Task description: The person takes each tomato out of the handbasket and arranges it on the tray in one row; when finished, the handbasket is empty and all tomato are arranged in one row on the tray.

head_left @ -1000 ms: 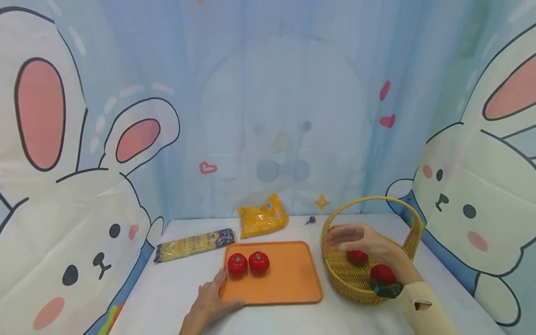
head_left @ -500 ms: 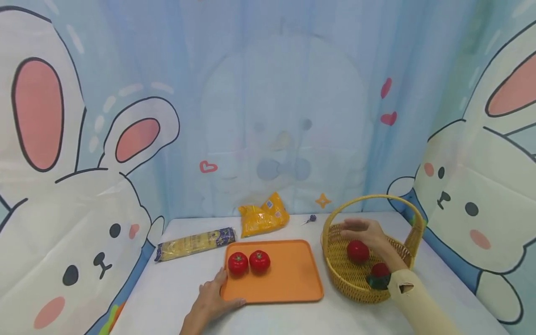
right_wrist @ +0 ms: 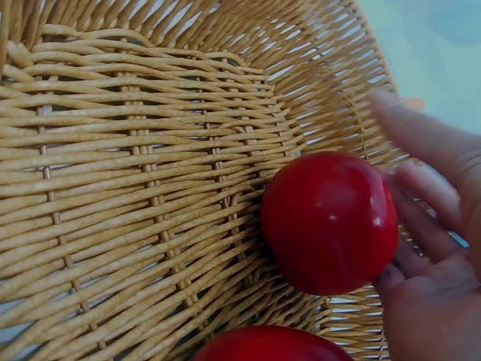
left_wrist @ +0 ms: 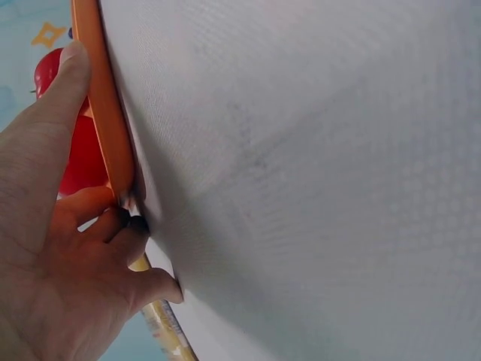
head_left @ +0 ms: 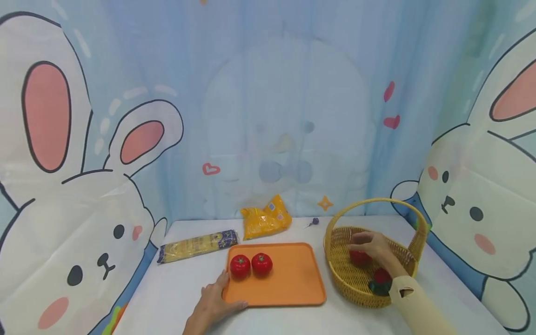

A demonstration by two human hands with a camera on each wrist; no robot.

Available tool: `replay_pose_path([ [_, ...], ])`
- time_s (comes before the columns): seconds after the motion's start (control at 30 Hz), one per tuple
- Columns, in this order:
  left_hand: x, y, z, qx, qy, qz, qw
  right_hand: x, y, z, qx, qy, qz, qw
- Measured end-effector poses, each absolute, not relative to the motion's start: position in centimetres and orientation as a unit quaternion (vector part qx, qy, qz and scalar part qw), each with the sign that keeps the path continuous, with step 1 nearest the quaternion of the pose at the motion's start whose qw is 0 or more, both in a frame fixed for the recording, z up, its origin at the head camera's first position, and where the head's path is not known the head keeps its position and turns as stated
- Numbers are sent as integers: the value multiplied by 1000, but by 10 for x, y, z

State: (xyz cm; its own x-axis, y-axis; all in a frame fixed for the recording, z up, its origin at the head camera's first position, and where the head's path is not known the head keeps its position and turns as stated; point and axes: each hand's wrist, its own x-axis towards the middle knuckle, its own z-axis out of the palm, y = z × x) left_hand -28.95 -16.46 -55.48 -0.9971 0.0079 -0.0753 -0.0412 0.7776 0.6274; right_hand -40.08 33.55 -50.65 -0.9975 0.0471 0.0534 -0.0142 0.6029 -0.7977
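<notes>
With our left hand (head_left: pixel 211 301) spread along the tray (head_left: pixel 295 281) and our right hand (head_left: pixel 375 247) loose beside 1 red fruit (right_wrist: pixel 327 226) in the basket (head_left: pixel 345 273), we should cup it evenly.

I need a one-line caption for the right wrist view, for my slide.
Right hand beside a round red fruit in a woven basket, another red fruit partly visible.
</notes>
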Motion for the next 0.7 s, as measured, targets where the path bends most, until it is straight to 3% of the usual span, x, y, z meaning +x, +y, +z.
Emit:
replay_pose_path([
  [0.7,-291,-165,-556,-7,945,327,33,-398,339,-507,-51,-932,358,1],
])
